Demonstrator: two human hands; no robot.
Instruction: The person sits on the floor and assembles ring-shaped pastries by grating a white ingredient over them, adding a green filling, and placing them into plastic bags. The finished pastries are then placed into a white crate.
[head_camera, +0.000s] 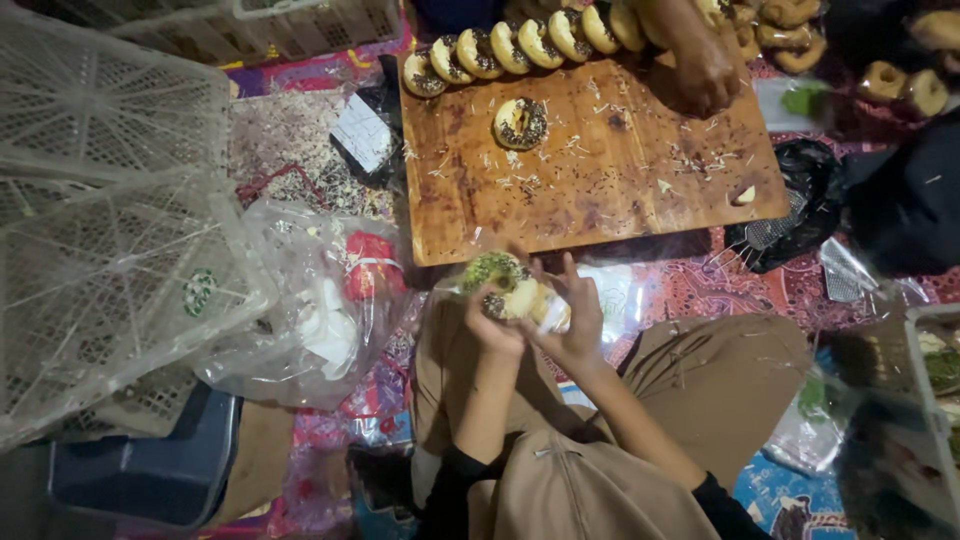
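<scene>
Both hands are raised together at the centre of the frame: the left hand (492, 328) and the right hand (572, 318) are closed around a small stack of topped doughnuts (508, 287), fingers wrapped about the sides. The doughnuts are judged light, soft and easily crushed, with loose toppings that shed; they are best gripped gently at the plain outer edges. Just above, a wooden board (600, 190) scattered with sprinkles carries a single doughnut (521, 123) and a row of doughnuts (520, 45) along its top edge, where another person's hand (703, 70) rests. White plastic crates (100, 220) fill the left.
</scene>
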